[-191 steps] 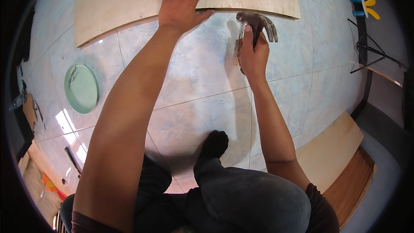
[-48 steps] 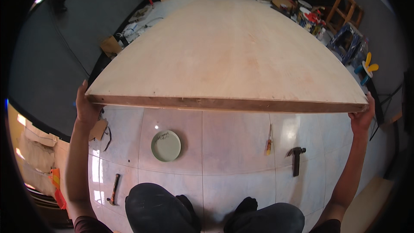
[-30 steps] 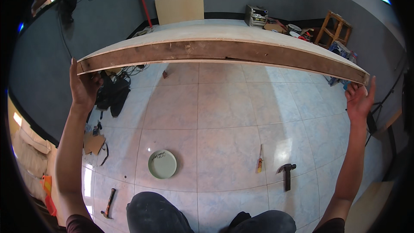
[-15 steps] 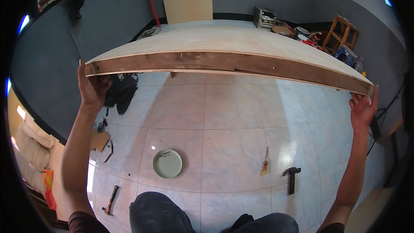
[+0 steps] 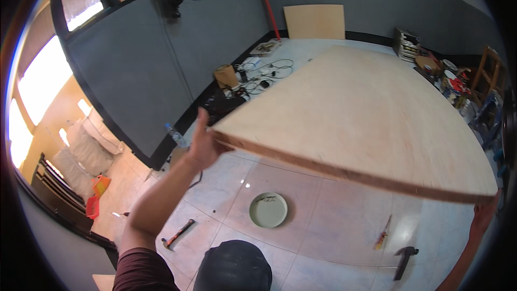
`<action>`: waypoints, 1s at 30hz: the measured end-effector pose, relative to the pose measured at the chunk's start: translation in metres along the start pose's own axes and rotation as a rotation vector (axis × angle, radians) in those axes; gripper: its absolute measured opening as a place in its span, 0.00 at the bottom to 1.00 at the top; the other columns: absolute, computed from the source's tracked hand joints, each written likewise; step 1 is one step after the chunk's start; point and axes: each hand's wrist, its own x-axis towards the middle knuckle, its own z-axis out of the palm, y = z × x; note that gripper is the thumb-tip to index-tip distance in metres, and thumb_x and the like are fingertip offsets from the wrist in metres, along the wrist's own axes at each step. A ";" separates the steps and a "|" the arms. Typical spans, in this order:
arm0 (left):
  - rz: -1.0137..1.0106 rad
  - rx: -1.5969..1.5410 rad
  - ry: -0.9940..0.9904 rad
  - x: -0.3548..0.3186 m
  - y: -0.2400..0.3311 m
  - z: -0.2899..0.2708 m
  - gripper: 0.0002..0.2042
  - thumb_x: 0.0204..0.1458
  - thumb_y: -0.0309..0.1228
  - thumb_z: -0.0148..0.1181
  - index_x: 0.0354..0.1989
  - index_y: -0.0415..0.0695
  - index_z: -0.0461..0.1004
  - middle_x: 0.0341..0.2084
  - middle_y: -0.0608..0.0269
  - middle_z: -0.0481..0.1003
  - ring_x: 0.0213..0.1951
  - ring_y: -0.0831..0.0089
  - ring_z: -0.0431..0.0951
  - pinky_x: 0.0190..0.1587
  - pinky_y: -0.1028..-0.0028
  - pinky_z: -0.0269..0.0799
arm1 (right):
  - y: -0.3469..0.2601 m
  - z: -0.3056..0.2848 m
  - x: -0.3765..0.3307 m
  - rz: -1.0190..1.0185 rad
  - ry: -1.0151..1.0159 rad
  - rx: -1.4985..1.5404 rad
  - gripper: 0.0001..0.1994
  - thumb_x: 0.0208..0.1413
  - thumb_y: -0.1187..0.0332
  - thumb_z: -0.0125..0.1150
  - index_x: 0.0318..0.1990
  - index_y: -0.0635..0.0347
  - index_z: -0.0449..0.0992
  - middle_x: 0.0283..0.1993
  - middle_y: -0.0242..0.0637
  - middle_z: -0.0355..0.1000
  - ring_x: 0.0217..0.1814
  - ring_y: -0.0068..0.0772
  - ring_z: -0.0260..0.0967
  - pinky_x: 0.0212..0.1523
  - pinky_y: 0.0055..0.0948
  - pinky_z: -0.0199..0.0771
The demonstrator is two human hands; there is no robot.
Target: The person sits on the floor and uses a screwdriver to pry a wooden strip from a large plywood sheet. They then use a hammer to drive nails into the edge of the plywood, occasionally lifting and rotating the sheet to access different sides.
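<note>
A pale tiled floor [image 5: 323,248] is carrying everything. A round pale green plate [image 5: 268,210] is lying flat on it near the middle. A hammer [image 5: 177,234] is lying to the left of the plate, well apart from it. On the right, a screwdriver [image 5: 383,233] and a second, dark hammer [image 5: 403,261] are lying just beside each other. Along the grey wall, a clear bottle [image 5: 174,134], cables [image 5: 269,70] and a brown bag [image 5: 227,76] are sitting on the tiles. A wooden panel [image 5: 314,21] is standing on the floor, leaning against the far wall.
</note>
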 end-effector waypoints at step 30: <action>-0.543 1.098 -0.334 0.108 -0.340 0.100 0.37 0.59 0.59 0.68 0.65 0.38 0.76 0.57 0.53 0.81 0.58 0.62 0.80 0.63 0.66 0.73 | 0.330 -0.127 0.014 0.566 0.394 -0.556 0.37 0.70 0.56 0.63 0.76 0.71 0.56 0.55 0.40 0.76 0.50 0.31 0.75 0.46 0.35 0.78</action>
